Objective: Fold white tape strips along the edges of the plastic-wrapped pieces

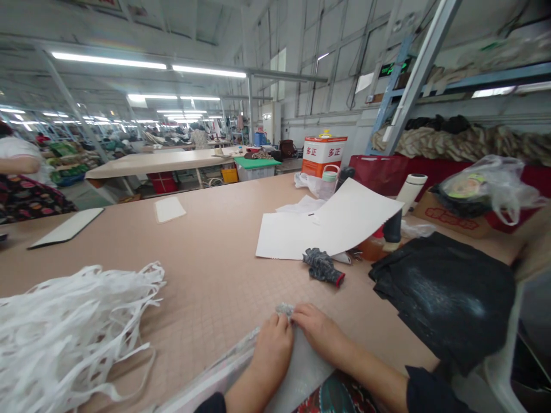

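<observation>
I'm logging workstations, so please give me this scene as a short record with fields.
Left hand: at bunched pale grey material
Right hand: at the same material, close beside the left
Grip: partly hidden
Left side: heap of white strips
Ahead: crumpled grey knit item with red edge, by a white sheet
Right side: black material

Lt gry matl (306, 367), far end bunched.

On my left, near me, I have a tangled heap of white strips (81, 332) on the brown table (206, 229). Farther ahead I see a grey glove (321, 265) with a red cuff, at the edge of a curved white sheet (293, 235). To my right lies black material (447, 298); beyond it, a plastic bag (508, 186) sits over a cardboard box (445, 215).
</observation>
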The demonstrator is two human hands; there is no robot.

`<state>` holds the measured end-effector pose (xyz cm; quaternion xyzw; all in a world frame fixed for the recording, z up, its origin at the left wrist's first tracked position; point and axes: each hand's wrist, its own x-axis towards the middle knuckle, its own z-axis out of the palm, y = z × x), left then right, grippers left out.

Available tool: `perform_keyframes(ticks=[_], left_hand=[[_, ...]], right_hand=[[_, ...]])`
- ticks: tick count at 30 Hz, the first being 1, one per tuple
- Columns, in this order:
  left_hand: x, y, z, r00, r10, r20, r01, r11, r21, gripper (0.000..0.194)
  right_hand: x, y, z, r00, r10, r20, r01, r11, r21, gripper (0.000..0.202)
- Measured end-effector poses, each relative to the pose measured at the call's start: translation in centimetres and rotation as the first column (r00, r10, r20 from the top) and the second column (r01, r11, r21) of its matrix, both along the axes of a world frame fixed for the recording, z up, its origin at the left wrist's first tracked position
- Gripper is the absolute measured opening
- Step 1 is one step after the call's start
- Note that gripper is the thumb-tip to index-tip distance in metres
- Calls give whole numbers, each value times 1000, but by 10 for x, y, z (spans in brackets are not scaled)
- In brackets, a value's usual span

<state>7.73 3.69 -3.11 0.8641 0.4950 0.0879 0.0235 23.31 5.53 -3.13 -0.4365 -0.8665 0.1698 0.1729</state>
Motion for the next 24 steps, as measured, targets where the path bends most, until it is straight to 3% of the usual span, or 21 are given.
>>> perform_keyframes(ticks=[4, 8, 12, 15, 19, 24], left_hand=[[-14, -11, 1, 992, -55, -112, 58, 998, 17, 25], [-56, -31, 7, 977, -59, -205, 53, 998, -39, 21], [-109, -60, 16, 982, 33, -187, -57, 991, -122, 21], [-133, -74, 23, 980, 170, -101, -188, 959, -211, 20], [-138, -74, 28, 940, 338, 50, -306, 898, -318, 20], [-133, -65, 29, 883, 437, 174, -348, 856, -381, 17]], right_hand=[[1, -6, 2, 991, 111, 68, -116, 990, 74, 25], [4, -8, 4, 987, 140, 83, -145, 988, 60, 26], [9, -6, 4, 980, 178, 89, -180, 984, 16, 27], [6, -2, 5, 973, 163, 164, -166, 986, 7, 26], [-28, -4, 15, 939, 109, 327, -130, 991, 42, 21], [-100, -28, 20, 952, 222, 212, -239, 969, 58, 7]])
